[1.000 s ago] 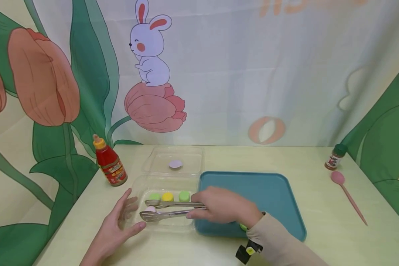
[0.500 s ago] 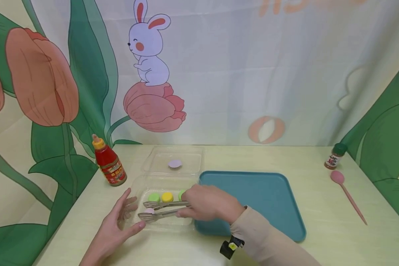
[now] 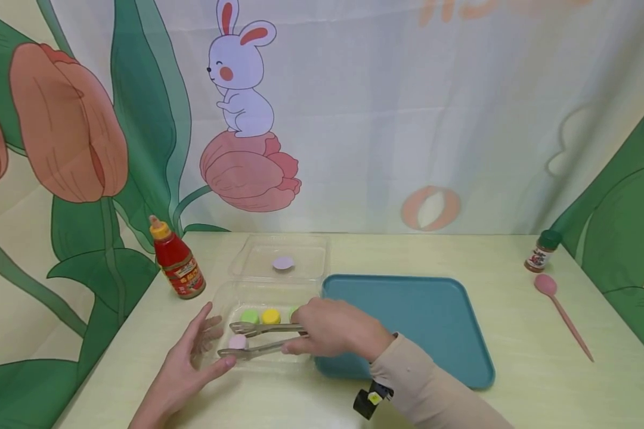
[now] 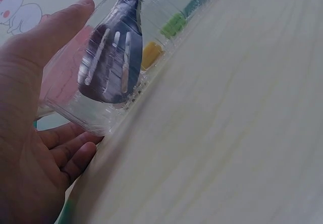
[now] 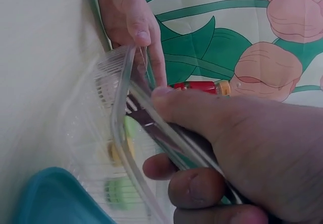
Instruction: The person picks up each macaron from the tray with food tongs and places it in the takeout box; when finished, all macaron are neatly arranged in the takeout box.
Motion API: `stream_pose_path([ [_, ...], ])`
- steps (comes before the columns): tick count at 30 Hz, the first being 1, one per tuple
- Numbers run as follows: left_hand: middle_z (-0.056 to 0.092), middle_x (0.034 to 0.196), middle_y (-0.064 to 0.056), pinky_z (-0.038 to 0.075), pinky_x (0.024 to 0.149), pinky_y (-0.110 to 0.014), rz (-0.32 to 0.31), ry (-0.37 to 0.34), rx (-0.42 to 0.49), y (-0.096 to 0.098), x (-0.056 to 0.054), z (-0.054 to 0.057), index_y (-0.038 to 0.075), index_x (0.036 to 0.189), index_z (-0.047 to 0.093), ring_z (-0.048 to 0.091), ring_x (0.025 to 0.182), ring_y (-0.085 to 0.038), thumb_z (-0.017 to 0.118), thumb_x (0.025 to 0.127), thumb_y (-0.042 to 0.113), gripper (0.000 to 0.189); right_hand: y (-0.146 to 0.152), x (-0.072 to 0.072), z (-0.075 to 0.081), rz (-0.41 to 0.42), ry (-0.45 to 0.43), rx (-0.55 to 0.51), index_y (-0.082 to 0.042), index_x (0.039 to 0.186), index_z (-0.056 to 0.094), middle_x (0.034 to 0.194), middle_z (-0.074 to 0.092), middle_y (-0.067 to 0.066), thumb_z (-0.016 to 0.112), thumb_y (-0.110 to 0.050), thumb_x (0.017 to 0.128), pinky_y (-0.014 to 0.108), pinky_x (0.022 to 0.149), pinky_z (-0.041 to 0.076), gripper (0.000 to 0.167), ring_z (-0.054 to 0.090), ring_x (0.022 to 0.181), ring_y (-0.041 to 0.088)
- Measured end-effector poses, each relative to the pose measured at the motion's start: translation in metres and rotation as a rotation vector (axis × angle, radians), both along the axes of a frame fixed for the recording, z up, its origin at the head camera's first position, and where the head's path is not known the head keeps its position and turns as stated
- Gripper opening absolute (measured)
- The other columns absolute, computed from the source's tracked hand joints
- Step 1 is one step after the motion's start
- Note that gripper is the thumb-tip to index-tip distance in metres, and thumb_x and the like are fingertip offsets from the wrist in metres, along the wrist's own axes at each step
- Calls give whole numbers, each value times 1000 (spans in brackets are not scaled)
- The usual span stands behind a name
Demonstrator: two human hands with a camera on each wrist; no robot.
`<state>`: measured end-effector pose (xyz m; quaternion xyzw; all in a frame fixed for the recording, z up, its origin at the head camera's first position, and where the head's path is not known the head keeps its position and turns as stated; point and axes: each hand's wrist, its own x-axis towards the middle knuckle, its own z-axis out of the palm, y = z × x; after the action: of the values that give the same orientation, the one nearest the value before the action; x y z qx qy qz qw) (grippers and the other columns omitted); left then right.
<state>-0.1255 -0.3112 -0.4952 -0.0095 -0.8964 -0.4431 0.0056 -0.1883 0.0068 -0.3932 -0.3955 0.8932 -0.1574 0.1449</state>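
Your pale counter [image 3: 424,253] runs back to a cloth [image 3: 354,119] printed with tulips, broad green leaves and a white rabbit. A red sauce bottle [image 3: 179,265] stands towards the left edge; at far right, a green-capped jar [image 3: 539,253] stands near a pink spoon [image 3: 546,285] lying flat. A blue tray [image 3: 402,316] sits just beside the clear container [image 3: 279,292], whose lid is folded back (a lilac disc [image 3: 283,263] lies in it).

Your right hand [image 3: 338,330] reaches across the tray, its grip clamped on the metal tongs [image 3: 242,328]. The tongs' ends are parted, with the lilac piece [image 3: 238,342] between them inside the container, near yellow [image 3: 271,317] and green pieces [image 3: 249,317]. Your left hand [image 3: 185,363] has its grip apart, thumb and fingers spread around the container's left end.
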Motion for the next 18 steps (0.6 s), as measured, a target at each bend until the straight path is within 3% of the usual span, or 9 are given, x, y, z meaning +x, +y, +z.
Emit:
stream_pose_path([
  [4, 47, 173, -17, 41, 123, -75, -1, -9, 2, 1, 0, 1, 31, 180, 10, 53, 153, -42, 87, 96, 52, 116, 6, -1, -2, -3, -29, -40, -21, 90, 66, 68, 48, -8, 74, -47, 108, 27, 51, 29, 32, 37, 58, 6],
  [11, 44, 175, -16, 35, 126, -77, 10, -54, 2, 3, -2, 1, 32, 181, 7, 49, 157, -43, 86, 96, 57, 119, 25, -5, -3, -6, -28, -124, -21, 97, 68, 75, 61, -10, 76, -51, 106, 25, 54, 43, 33, 49, 60, 6],
  [18, 44, 175, -16, 38, 124, -77, 15, -55, -4, 1, -2, 0, 32, 181, 7, 49, 156, -44, 87, 95, 55, 119, 59, -9, -3, -18, -97, -315, -22, 104, 68, 66, 52, -8, 76, -52, 105, 23, 54, 42, 31, 44, 54, 5],
])
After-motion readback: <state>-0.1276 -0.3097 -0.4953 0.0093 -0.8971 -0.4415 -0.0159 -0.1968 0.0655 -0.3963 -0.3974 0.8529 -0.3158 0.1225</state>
